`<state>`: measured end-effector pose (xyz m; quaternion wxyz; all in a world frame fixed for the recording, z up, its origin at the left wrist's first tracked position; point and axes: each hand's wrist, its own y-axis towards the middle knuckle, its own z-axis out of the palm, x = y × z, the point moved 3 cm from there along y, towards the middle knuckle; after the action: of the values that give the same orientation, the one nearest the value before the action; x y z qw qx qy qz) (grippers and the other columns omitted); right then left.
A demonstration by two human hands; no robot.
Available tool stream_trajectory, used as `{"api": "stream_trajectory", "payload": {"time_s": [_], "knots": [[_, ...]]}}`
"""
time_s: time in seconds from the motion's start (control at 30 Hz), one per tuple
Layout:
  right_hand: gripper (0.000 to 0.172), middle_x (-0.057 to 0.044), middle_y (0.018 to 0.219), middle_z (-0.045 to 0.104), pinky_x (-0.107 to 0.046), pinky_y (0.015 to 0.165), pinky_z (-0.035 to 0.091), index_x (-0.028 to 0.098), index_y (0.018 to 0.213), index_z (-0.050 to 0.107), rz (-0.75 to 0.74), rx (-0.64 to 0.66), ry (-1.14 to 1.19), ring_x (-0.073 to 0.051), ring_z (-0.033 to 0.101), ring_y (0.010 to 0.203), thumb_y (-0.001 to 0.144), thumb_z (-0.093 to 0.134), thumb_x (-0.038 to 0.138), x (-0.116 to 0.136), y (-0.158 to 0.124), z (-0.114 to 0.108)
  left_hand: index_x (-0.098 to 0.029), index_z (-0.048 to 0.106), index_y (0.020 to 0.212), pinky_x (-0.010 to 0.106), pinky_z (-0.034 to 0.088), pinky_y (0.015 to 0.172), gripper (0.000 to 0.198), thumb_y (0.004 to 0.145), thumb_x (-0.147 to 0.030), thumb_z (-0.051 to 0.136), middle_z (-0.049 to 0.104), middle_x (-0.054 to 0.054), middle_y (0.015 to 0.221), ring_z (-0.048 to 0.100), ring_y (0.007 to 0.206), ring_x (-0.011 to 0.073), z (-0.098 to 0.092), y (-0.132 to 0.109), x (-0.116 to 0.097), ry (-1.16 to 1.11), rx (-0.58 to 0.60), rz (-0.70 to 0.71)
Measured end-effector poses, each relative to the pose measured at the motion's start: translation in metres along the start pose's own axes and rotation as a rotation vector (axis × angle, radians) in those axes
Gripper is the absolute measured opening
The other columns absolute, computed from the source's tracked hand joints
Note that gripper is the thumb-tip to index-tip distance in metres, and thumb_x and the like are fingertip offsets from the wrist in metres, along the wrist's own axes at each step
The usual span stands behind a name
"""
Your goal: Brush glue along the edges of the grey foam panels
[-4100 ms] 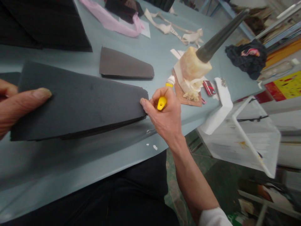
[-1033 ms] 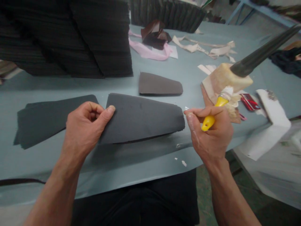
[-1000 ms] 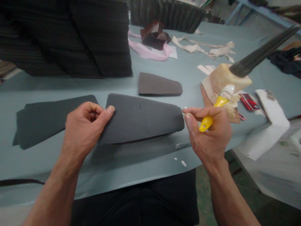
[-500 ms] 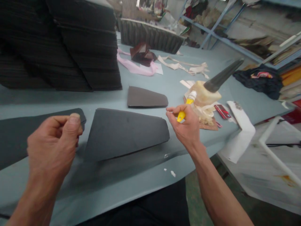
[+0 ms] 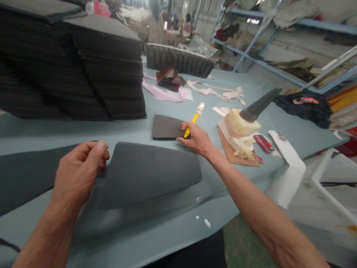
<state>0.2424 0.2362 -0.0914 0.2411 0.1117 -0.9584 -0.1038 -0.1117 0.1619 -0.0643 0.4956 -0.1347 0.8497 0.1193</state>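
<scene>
My right hand (image 5: 196,139) holds a brush (image 5: 194,120) with a yellow handle and pale bristles pointing up and away. Its thumb and fingertips are at the right end of a small dark brown panel (image 5: 167,127), which seems to be a thin stack. My left hand (image 5: 80,169) is closed, thumb pressed to the fingers; anything between them is hidden. It hovers between a long dark panel (image 5: 25,165) on the left and a larger dark grey tapered panel (image 5: 153,173) in the middle.
Tall stacks of black sheets (image 5: 111,70) stand at the back left. To the right, a pale yellow block with a dark handle (image 5: 242,119) sits on a brown board (image 5: 227,149), beside a red box (image 5: 263,143). Fabric scraps (image 5: 164,92) lie farther back on the blue-grey table (image 5: 178,227).
My right hand, with the brush, has moved left to the small brown panel's right end. My left hand has shifted right, toward the larger grey panel. The view has tilted up slightly.
</scene>
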Motion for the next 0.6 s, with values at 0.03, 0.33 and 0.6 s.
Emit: {"api": "stream_trajectory", "payload": {"time_s": [0.03, 0.33, 0.6], "knots": [[0.036, -0.008, 0.118, 0.077, -0.041, 0.093, 0.051, 0.027, 0.112, 0.056, -0.016, 0.02, -0.006, -0.03, 0.07, 0.109, 0.087, 0.08, 0.036, -0.003, 0.005, 0.002, -0.022, 0.074, 0.079, 0.027, 0.044, 0.056, 0.04, 0.084, -0.061, 0.069, 0.067, -0.001, 0.062, 0.058, 0.055, 0.0157, 0.001, -0.002, 0.003, 0.006, 0.008, -0.019], [0.039, -0.007, 0.114, 0.074, -0.037, 0.089, 0.046, 0.026, 0.112, 0.055, -0.078, 0.085, -0.03, -0.028, 0.066, 0.105, 0.088, 0.082, 0.039, -0.018, 0.014, 0.009, -0.023, 0.073, 0.085, 0.025, 0.043, 0.059, 0.043, 0.076, -0.064, 0.077, 0.067, -0.001, 0.073, 0.055, 0.061, 0.0134, 0.0, -0.004, 0.012, -0.219, -0.036, -0.147], [0.039, -0.007, 0.114, 0.076, -0.037, 0.089, 0.048, 0.026, 0.111, 0.058, -0.083, 0.065, -0.02, -0.029, 0.068, 0.105, 0.087, 0.085, 0.04, -0.018, 0.013, 0.006, -0.02, 0.077, 0.101, 0.022, 0.05, 0.066, 0.061, 0.068, -0.071, 0.088, 0.075, 0.002, 0.089, 0.064, 0.075, 0.0145, 0.032, 0.043, 0.013, -0.372, 0.238, -0.133]]}}
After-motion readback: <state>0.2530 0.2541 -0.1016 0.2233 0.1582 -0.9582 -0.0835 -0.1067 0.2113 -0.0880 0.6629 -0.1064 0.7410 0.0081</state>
